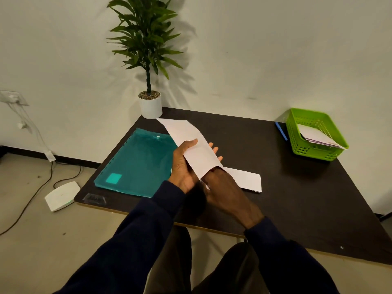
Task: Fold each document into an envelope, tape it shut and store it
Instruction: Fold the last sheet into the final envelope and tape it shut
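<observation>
A long white envelope [192,143] is held above the dark table [297,187], slanting from the plant pot towards me. My left hand [183,166] grips it from the left, thumb on top and fingertips showing at its right edge. My right hand [224,192] reaches in at the envelope's near open end; its fingers are hidden under the paper. A folded white document [246,179] lies flat on the table just right of my hands. A green basket [314,134] at the far right holds finished envelopes.
A teal plastic folder [135,164] lies on the table's left part. A potted plant [150,105] stands at the back corner. A blue pen [281,130] lies beside the basket. A clear tape dispenser [94,198] sits at the near left corner.
</observation>
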